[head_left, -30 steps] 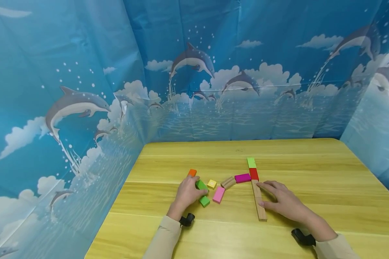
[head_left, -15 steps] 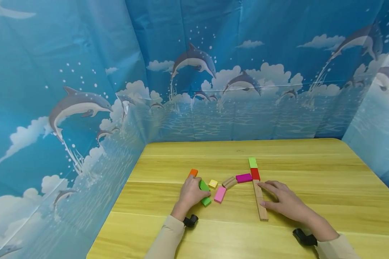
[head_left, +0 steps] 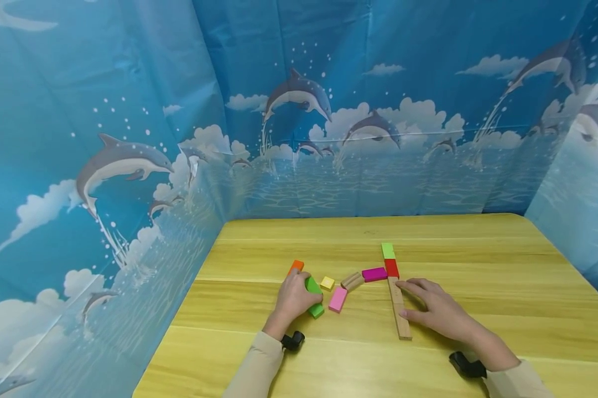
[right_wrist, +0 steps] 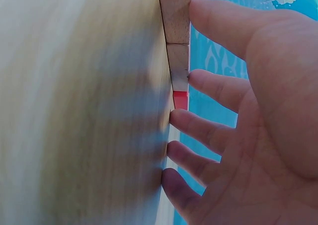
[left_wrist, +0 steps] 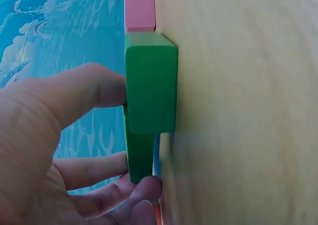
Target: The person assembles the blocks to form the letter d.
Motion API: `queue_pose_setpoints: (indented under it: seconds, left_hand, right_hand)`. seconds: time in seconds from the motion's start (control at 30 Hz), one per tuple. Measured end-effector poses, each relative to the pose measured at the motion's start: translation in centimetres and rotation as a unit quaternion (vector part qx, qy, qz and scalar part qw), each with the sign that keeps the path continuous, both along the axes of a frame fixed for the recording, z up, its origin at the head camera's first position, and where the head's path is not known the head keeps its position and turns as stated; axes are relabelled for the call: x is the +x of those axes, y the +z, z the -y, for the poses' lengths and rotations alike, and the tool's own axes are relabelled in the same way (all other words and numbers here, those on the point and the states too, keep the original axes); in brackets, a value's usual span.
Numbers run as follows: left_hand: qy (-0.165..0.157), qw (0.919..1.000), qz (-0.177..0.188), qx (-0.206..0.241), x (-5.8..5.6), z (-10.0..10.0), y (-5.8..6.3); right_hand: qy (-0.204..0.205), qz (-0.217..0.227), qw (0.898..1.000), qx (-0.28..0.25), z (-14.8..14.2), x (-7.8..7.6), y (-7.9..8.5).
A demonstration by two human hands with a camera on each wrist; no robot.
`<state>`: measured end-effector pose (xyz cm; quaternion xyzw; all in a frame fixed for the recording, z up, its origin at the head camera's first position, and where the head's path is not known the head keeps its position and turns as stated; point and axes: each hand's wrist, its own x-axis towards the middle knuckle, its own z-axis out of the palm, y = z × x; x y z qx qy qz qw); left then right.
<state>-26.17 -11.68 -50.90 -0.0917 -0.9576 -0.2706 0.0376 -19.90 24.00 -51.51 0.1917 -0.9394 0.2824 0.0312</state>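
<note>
In the head view my left hand (head_left: 294,298) pinches a green block (head_left: 313,285) between thumb and fingers on the table. A second green block (left_wrist: 151,86) stands nearest in the left wrist view, close to the held one. An orange block (head_left: 297,265) lies just past the left fingers, partly hidden. My right hand (head_left: 440,309) rests with fingers spread beside a row of plain wooden blocks (head_left: 398,309). Its thumb and index fingertips touch the row's right side; the other fingertips meet the tabletop. A red block (head_left: 391,267) and a lime green block (head_left: 388,250) continue that row away from me.
Between the hands, a magenta block (head_left: 374,274) reaches the row, followed by a grooved wooden piece (head_left: 352,282), a pink block (head_left: 337,299) and a small yellow block (head_left: 327,283). The yellow wooden table (head_left: 358,359) ends at a blue dolphin curtain (head_left: 299,182).
My left hand has shifted slightly right with the green block, toward the pink one, and its thumb now covers more of the block's near end. The right hand stays in place.
</note>
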Motion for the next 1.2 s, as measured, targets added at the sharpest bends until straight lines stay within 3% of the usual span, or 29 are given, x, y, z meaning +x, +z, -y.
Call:
queue_pose_setpoints:
  seconds: [0.53,0.77,1.2]
  left_hand:
    - [-0.025,0.9994,-0.020,0.015,0.6,0.3,0.5]
    - [-0.058,0.9975,-0.027,0.029,1.1,0.1,0.7]
    - [-0.082,0.9956,-0.044,0.016,2.1,-0.4,1.1]
  right_hand:
    - [0.003,-0.001,1.000,-0.005,0.1,0.0,-0.3]
    - [0.003,-0.003,1.000,-0.004,-0.1,-0.1,-0.2]
    - [0.002,0.001,1.000,-0.003,-0.1,0.0,0.1]
